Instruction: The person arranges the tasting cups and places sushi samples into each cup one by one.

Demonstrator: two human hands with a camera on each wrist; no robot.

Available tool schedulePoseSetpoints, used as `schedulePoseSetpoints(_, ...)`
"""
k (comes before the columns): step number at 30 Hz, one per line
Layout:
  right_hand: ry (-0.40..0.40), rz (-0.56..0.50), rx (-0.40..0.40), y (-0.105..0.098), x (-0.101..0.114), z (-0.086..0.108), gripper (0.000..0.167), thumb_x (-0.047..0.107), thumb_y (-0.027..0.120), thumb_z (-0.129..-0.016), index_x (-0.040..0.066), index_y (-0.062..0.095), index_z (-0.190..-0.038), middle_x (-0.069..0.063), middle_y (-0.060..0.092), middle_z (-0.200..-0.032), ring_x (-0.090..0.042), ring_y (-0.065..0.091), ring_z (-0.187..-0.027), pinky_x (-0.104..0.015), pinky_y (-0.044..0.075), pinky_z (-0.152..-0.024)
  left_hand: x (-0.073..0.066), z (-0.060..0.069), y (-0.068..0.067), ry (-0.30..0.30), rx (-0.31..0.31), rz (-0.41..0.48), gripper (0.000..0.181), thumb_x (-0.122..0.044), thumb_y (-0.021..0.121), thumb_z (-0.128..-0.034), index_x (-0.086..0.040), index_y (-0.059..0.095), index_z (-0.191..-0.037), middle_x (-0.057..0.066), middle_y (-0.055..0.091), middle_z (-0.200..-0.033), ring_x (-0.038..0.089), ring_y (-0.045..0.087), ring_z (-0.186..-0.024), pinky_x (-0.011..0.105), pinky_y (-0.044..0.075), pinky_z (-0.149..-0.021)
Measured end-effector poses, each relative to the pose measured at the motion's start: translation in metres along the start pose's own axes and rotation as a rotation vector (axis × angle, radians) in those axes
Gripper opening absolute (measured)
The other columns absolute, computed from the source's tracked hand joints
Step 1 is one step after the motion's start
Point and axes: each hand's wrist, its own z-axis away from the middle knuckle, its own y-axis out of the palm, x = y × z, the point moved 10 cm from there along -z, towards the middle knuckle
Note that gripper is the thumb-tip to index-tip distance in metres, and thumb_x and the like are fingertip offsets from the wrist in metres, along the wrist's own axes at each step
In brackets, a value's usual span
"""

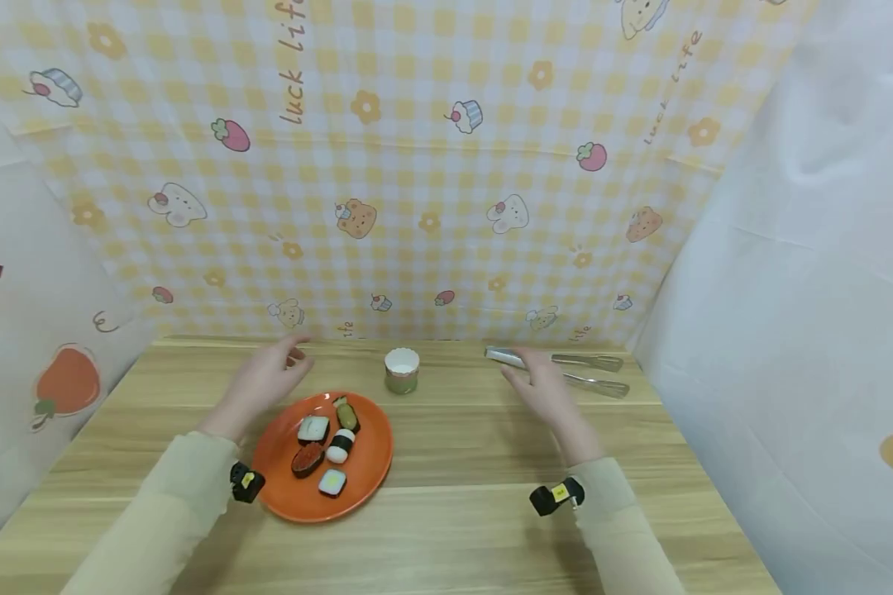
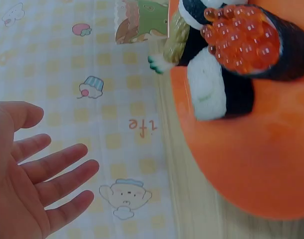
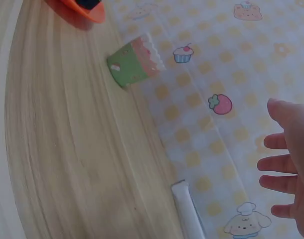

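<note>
An orange plate (image 1: 368,475) bears several sushi pieces, among them a roe-topped one (image 2: 246,40) and a white rice roll (image 2: 208,92). My left hand (image 1: 268,376) hovers past the plate's far left rim; its fingers are spread and loosely bent, and nothing is in it. On the right, metal tongs (image 1: 504,357) lie on the table with their two arms apart. Over their handle part hangs my right hand (image 1: 539,384), which hides some of it. In the right wrist view the right hand (image 3: 291,164) has relaxed fingers and holds nothing.
A small green paper cup (image 1: 402,380) with a white scalloped rim stands between the hands, beyond the plate. Behind the wooden table (image 1: 461,529) hangs a yellow checked cloth (image 1: 417,173). White sheets (image 1: 811,273) close off both sides.
</note>
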Motion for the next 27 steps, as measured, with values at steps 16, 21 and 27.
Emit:
schedulePoseSetpoints(16,0.049,-0.181,0.012,0.048,0.012,-0.005,0.053,0.034,0.059,-0.096,0.006,0.047,-0.140,-0.017,0.044,-0.142,-0.034,0.044,-0.127,-0.051,0.035,-0.105,-0.012,-0.010,0.019,-0.018,-0.002,0.097,0.050,-0.029,0.050,-0.0996,-0.005,0.042,-0.143,0.018,0.062,-0.113,0.035,0.058,-0.104,0.053,0.050,-0.085)
schedulePoseSetpoints(21,0.071,-0.229,-0.013,0.054,0.014,-0.008,0.053,0.031,0.064,-0.093,0.007,0.049,-0.138,-0.016,0.050,-0.136,-0.032,0.047,-0.123,-0.052,0.041,-0.100,-0.015,-0.016,0.027,-0.025,0.007,0.136,0.050,-0.028,0.049,-0.0994,-0.007,0.041,-0.144,0.016,0.062,-0.113,0.033,0.058,-0.103,0.051,0.050,-0.084)
schedulePoseSetpoints(27,0.059,-0.285,-0.036,0.064,0.018,-0.013,0.054,0.024,0.070,-0.089,0.006,0.051,-0.136,-0.014,0.052,-0.134,-0.032,0.050,-0.119,-0.050,0.044,-0.098,-0.021,-0.022,0.036,-0.015,0.017,0.156,0.051,-0.028,0.052,-0.0984,-0.006,0.042,-0.143,0.016,0.060,-0.115,0.032,0.057,-0.104,0.050,0.051,-0.083)
